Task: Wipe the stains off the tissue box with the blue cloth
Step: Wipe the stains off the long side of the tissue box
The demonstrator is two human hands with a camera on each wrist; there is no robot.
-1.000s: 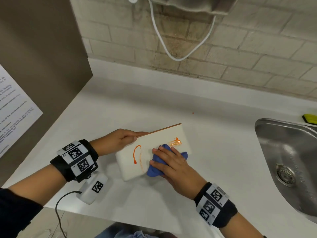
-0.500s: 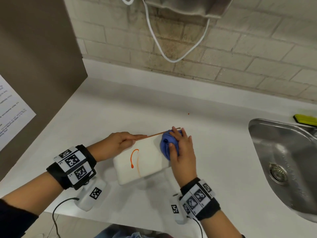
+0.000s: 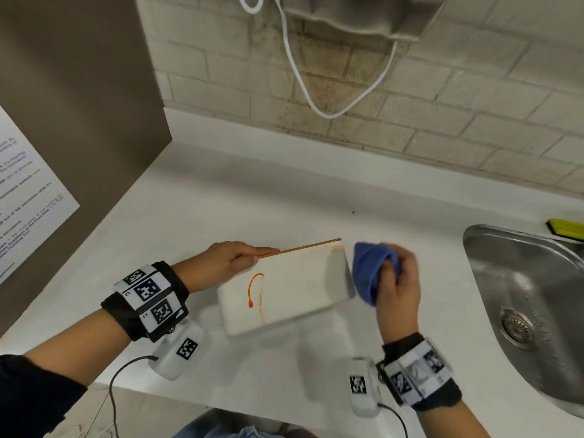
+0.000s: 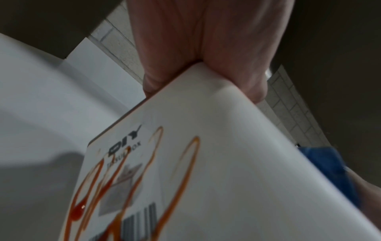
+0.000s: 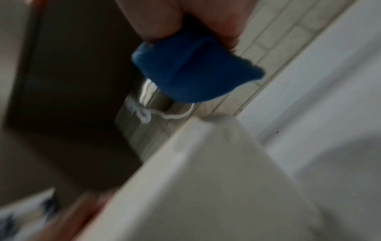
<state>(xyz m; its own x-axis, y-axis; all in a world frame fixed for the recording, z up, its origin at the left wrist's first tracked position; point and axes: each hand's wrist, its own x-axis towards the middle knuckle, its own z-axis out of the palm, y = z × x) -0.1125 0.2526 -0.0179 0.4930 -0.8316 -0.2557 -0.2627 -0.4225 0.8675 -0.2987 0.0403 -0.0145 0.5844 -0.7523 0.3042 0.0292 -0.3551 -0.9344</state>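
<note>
Mid-wipe, cloth (image 3: 368, 273) lifted just off the box (image 3: 294, 289)
Right hand (image 3: 396, 286) clutches the cloth; left hand (image 3: 230, 259) grips the box's far-left corner; the orange stain (image 3: 252, 287) likely needs the next pass

A white tissue box (image 3: 284, 289) is lying tilted on the white counter (image 3: 240, 197), its upper face showing an orange curved stain (image 3: 252, 287) toward the left and a faint orange trace near the far right corner. The left hand (image 3: 230, 260) is gripping the box at its far left corner, by the thin brown top edge. The right hand (image 3: 396, 289) is clutching a bunched blue cloth (image 3: 368, 271) just beside the box's right end (whether the cloth is touching the box is unclear, as the hand is blurred). A steel sink (image 3: 531, 298) is sitting to the right, with a yellow sponge (image 3: 565, 227) at its far rim.
</note>
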